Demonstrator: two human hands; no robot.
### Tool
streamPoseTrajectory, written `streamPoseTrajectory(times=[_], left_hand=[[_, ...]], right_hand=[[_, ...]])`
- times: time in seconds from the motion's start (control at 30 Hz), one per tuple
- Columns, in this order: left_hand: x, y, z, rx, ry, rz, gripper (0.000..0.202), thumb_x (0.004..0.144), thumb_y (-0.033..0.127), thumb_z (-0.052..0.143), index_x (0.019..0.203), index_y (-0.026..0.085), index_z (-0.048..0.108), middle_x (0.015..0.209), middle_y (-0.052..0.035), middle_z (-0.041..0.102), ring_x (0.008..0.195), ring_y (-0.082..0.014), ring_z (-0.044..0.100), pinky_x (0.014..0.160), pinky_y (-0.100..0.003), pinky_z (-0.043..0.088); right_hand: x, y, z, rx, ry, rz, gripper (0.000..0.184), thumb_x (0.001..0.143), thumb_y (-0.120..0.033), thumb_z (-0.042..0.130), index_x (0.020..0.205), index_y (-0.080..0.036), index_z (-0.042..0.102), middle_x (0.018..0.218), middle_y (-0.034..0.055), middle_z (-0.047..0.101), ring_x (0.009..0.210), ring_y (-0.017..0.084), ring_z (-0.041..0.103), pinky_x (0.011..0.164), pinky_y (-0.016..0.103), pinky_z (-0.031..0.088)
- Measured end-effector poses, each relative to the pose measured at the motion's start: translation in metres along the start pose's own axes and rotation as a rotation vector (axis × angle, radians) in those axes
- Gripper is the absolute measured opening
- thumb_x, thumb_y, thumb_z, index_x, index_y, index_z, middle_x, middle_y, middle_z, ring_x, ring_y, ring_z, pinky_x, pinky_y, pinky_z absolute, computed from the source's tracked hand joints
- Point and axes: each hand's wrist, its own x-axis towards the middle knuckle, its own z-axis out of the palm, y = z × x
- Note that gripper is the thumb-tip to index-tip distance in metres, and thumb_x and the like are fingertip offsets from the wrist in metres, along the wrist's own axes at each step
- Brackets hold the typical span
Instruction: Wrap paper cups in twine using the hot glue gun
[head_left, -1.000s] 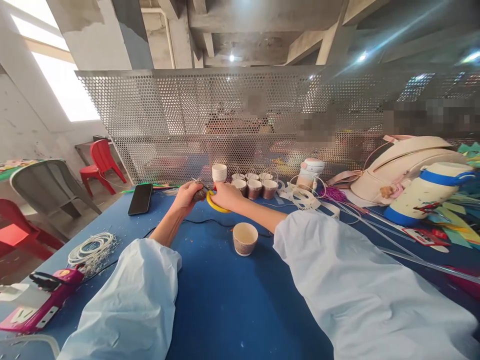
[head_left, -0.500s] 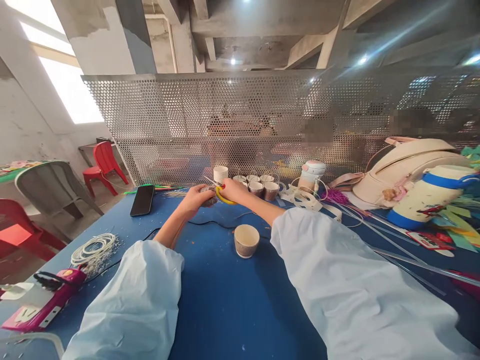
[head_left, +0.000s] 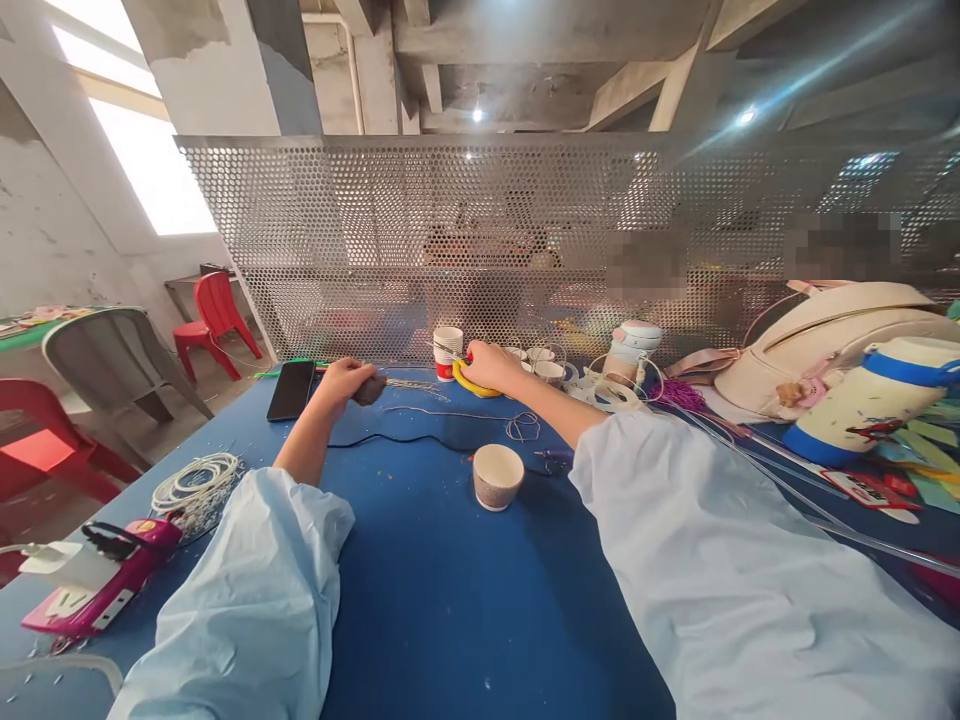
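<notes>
My left hand (head_left: 346,381) is closed around a small dark bundle of thin wires (head_left: 372,389), whose strands stick out to the right over the blue table (head_left: 420,600). My right hand (head_left: 491,366) grips yellow-handled scissors (head_left: 471,379) near a stack of paper cups (head_left: 448,350). The two hands are apart. A loose wire loop (head_left: 523,428) lies between them, and a single paper cup (head_left: 497,475) stands closer to me.
A black phone (head_left: 292,389) lies at the far left. White wire coils (head_left: 193,483) and a pink tool (head_left: 105,588) sit at the left edge. Filled cups (head_left: 545,366), a white bag (head_left: 810,335) and a blue-white flask (head_left: 877,400) crowd the right. A perforated metal screen (head_left: 525,240) closes the back.
My hands have drawn apart: the left moved left with the wire bundle, the right moved right with the scissors. A wire loop now lies on the table.
</notes>
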Motion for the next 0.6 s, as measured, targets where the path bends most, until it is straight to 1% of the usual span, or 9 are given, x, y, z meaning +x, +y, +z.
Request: streamPoseTrajectory(times=[0.07, 0.13, 0.17, 0.23, 0.3, 0.37, 0.47, 0.53, 0.6], left_hand=[[-0.001, 0.006, 0.003, -0.097, -0.02, -0.042, 0.011, 0.066, 0.019, 0.065, 0.065, 0.016, 0.054, 0.053, 0.0006, 0.054, 0.048, -0.0133, 0.054, 0.048, -0.025, 0.045], [-0.002, 0.01, 0.007, -0.191, -0.049, -0.091, 0.01, 0.072, 0.022, 0.06, 0.068, 0.015, 0.054, 0.058, -0.0027, 0.059, 0.054, -0.0172, 0.061, 0.053, -0.03, 0.052], [-0.003, 0.012, 0.01, -0.23, -0.064, -0.113, 0.009, 0.074, 0.022, 0.057, 0.069, 0.015, 0.053, 0.059, -0.0038, 0.06, 0.057, -0.0184, 0.063, 0.055, -0.032, 0.054], [-0.005, 0.013, 0.016, -0.291, -0.095, -0.148, 0.01, 0.077, 0.021, 0.053, 0.069, 0.015, 0.053, 0.06, -0.0055, 0.062, 0.06, -0.0191, 0.065, 0.056, -0.032, 0.055], [-0.009, 0.012, 0.025, -0.333, -0.129, -0.162, 0.012, 0.079, 0.019, 0.05, 0.07, 0.014, 0.055, 0.06, -0.006, 0.062, 0.058, -0.0177, 0.065, 0.055, -0.03, 0.055], [-0.012, 0.01, 0.034, -0.362, -0.158, -0.148, 0.011, 0.079, 0.018, 0.051, 0.071, 0.013, 0.056, 0.059, -0.0042, 0.062, 0.053, -0.0148, 0.061, 0.053, -0.027, 0.054], [-0.018, 0.009, 0.047, -0.381, -0.2, -0.092, 0.006, 0.077, 0.015, 0.055, 0.073, 0.013, 0.059, 0.057, 0.0001, 0.06, 0.049, -0.0101, 0.056, 0.053, -0.022, 0.051], [-0.021, 0.009, 0.052, -0.365, -0.228, -0.054, 0.009, 0.079, 0.019, 0.056, 0.074, 0.013, 0.06, 0.056, 0.0011, 0.058, 0.048, -0.0092, 0.055, 0.054, -0.021, 0.05], [-0.023, 0.009, 0.055, -0.321, -0.252, -0.026, 0.017, 0.083, 0.028, 0.055, 0.075, 0.013, 0.061, 0.057, -0.0003, 0.059, 0.051, -0.0108, 0.056, 0.057, -0.023, 0.051]], right_hand=[[0.003, -0.002, 0.003, 0.101, -0.015, -0.02, 0.027, 0.072, -0.041, 0.071, 0.084, -0.017, 0.064, 0.09, 0.0118, 0.07, 0.089, 0.03, 0.065, 0.071, 0.035, 0.047], [0.004, -0.008, 0.007, 0.227, -0.048, -0.05, 0.026, 0.072, -0.04, 0.072, 0.076, -0.017, 0.061, 0.077, 0.0069, 0.068, 0.076, 0.023, 0.065, 0.062, 0.03, 0.047], [0.003, -0.014, 0.009, 0.295, -0.071, -0.065, 0.026, 0.073, -0.04, 0.073, 0.075, -0.018, 0.06, 0.072, 0.0047, 0.067, 0.069, 0.019, 0.064, 0.058, 0.027, 0.047], [0.0, -0.027, 0.013, 0.429, -0.115, -0.086, 0.027, 0.075, -0.041, 0.073, 0.079, -0.018, 0.059, 0.066, 0.0016, 0.065, 0.057, 0.014, 0.061, 0.05, 0.024, 0.046], [-0.005, -0.043, 0.017, 0.538, -0.139, -0.095, 0.03, 0.075, -0.042, 0.073, 0.085, -0.018, 0.058, 0.065, 0.0, 0.064, 0.052, 0.012, 0.058, 0.047, 0.023, 0.046], [-0.007, -0.057, 0.022, 0.607, -0.121, -0.096, 0.035, 0.072, -0.042, 0.076, 0.09, -0.019, 0.057, 0.068, -0.0004, 0.064, 0.055, 0.012, 0.06, 0.049, 0.023, 0.048], [-0.006, -0.069, 0.029, 0.646, -0.048, -0.068, 0.045, 0.06, -0.038, 0.084, 0.09, -0.018, 0.056, 0.077, 0.0006, 0.064, 0.071, 0.016, 0.063, 0.062, 0.026, 0.05], [-0.003, -0.07, 0.034, 0.666, -0.011, -0.039, 0.05, 0.051, -0.031, 0.088, 0.088, -0.018, 0.056, 0.081, 0.0011, 0.064, 0.079, 0.019, 0.062, 0.07, 0.029, 0.05], [0.001, -0.068, 0.036, 0.71, -0.002, -0.009, 0.051, 0.047, -0.025, 0.089, 0.085, -0.019, 0.055, 0.079, 0.0, 0.063, 0.08, 0.019, 0.062, 0.072, 0.029, 0.049]])
